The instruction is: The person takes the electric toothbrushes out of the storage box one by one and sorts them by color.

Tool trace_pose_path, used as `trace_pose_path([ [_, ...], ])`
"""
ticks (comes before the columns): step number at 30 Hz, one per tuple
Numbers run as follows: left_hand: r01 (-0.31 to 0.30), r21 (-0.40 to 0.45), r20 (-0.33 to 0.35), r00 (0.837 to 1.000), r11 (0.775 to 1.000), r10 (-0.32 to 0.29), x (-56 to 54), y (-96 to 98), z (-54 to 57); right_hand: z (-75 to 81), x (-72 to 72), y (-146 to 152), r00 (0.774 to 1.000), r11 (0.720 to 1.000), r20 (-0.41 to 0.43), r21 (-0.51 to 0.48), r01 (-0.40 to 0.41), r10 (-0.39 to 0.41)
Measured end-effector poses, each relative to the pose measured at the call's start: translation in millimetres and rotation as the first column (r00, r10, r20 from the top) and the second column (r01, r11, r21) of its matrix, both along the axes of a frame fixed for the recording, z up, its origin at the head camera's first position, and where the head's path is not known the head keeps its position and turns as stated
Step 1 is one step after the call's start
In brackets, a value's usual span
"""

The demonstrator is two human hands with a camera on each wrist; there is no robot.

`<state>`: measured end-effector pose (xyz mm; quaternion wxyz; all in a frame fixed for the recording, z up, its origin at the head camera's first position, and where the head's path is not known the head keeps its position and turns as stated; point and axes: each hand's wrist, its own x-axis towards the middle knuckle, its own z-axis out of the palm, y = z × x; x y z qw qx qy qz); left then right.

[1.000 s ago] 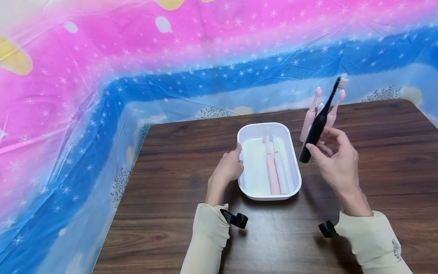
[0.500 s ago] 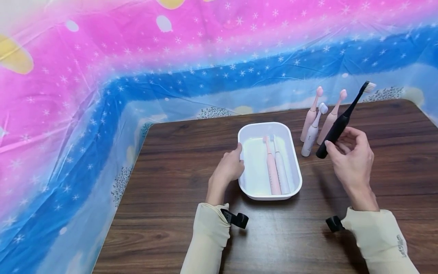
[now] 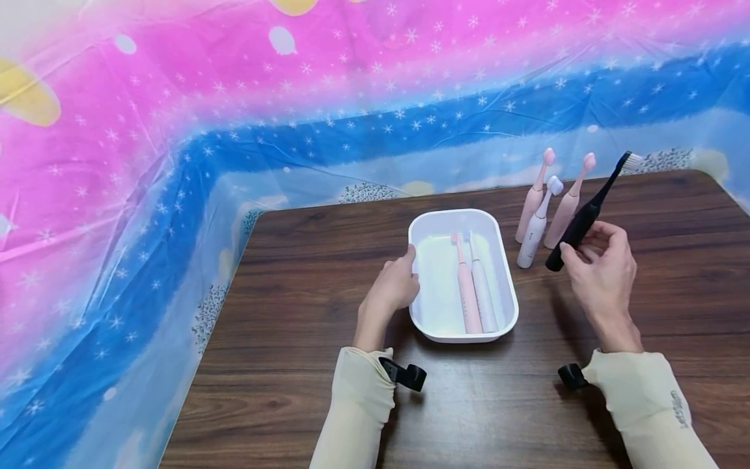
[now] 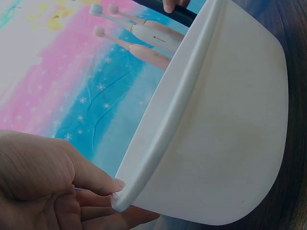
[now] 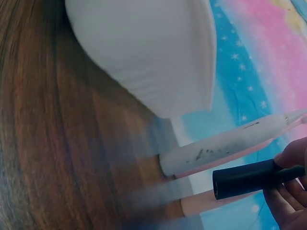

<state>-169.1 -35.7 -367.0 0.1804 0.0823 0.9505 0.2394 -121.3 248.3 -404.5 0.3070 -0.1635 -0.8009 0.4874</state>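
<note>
My left hand (image 3: 389, 284) holds the left rim of a white plastic bin (image 3: 435, 293); in the left wrist view the thumb lies on the rim with fingers below it. Inside the bin, a pink electric toothbrush (image 3: 468, 296) and a white one (image 3: 484, 298) lie side by side. My right hand (image 3: 605, 280) pinches a black electric toothbrush (image 3: 579, 225) by its handle, tilted with the bristles up. In the right wrist view its base hangs off the table. Close by stand a white toothbrush (image 3: 532, 238) and two pink toothbrushes (image 3: 530, 210), (image 5: 192, 205) upright.
Everything sits on a dark wooden table (image 3: 293, 293). Behind it hangs a pink and blue patterned cloth (image 3: 375, 98). The standing toothbrushes are right of the bin, near the table's back edge. A black wrist camera (image 3: 413, 378) is strapped to the left sleeve.
The right hand has carried the black toothbrush rightward, away from in front of the standing toothbrushes, then slightly lower. The left hand and bin stay in place.
</note>
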Motion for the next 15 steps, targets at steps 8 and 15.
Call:
trace_pose_path([
  [8, 0.003, -0.006, -0.013, 1.000, 1.000, -0.003, -0.2, -0.6, -0.7, -11.1, -6.6, 3, 0.995, 0.999, 0.100, 0.035, 0.017, -0.021],
  [15, 0.011, 0.000, -0.018, 1.000, 1.000, -0.011, -0.2, -1.1, -0.2, -18.0, -10.9, 4, 0.989, 0.998, 0.145, 0.067, 0.022, -0.031],
])
